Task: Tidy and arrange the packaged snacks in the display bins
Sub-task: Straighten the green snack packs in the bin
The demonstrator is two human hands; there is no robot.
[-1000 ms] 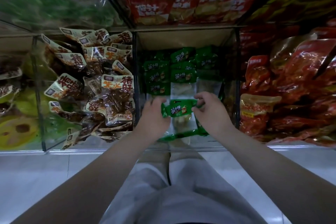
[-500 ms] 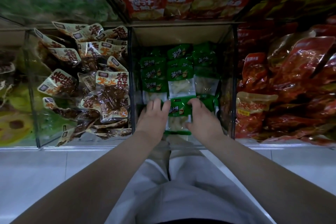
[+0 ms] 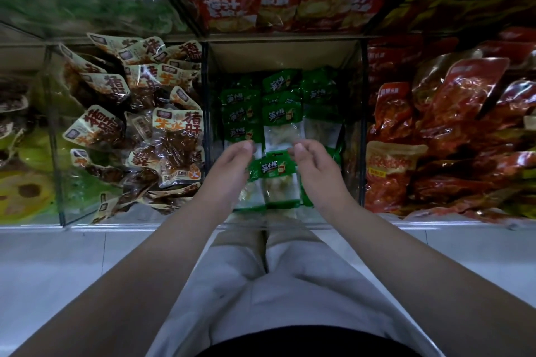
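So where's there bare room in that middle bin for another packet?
Only at the back of the middle bin, between its rear wall and the green packets. The brown packets left and red packets right fill their bins.

**Materials and finishes at the snack display**

Green snack packets [image 3: 272, 171]: glossy printed plastic film with clear windows. Cream-labelled packets [image 3: 174, 130]: shiny, creased film, largely transparent. Red packets [image 3: 464, 101]: wrinkled, highly reflective plastic. Display bin [image 3: 284, 56]: clear, smooth panels showing glare, with dark matt edge strips. Floor [image 3: 87, 264]: smooth pale tiles. Trousers [image 3: 290, 284]: matt light cloth.
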